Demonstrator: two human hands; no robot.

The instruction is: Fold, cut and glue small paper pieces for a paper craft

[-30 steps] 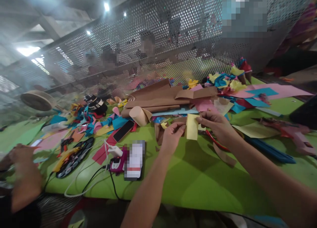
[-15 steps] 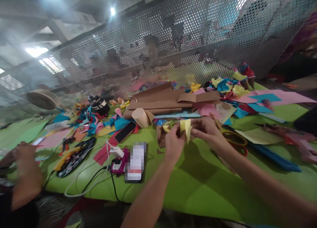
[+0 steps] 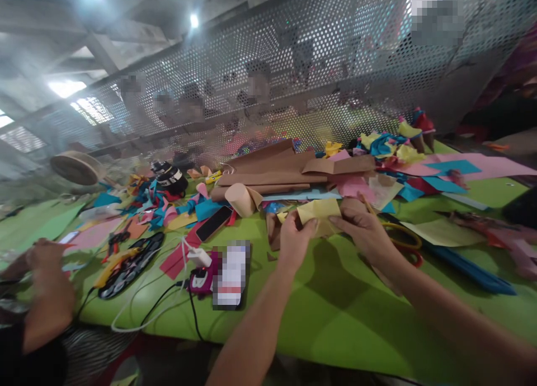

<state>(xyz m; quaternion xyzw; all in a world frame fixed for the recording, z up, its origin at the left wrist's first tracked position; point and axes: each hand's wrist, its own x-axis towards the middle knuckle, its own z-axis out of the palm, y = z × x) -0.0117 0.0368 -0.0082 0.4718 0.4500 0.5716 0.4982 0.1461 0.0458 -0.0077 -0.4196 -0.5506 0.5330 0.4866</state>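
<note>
A creased piece of yellow paper [image 3: 319,211] is stretched between my two hands, above the green table [image 3: 335,330]. My left hand [image 3: 293,238] pinches its left end, thumb in front. At the other end, my right hand [image 3: 361,224] is closed on the paper between thumb and fingers. Folded brown paper [image 3: 273,232] lies just behind my left hand. Close to my right hand are scissors with yellow handles [image 3: 403,235], partly covered by the hand.
A phone [image 3: 231,274] lies beside a purple power adapter [image 3: 201,279] with cables. Brown paper sheets [image 3: 268,170] and a paper roll [image 3: 241,200] are piled behind. A co-worker's hand [image 3: 44,254] is at the left. A blue tool [image 3: 470,268] lies at the right.
The yellow paper was folded or curled between my fingers and is now opened out flatter and wider. My right hand has shifted slightly right, away from my left hand.
</note>
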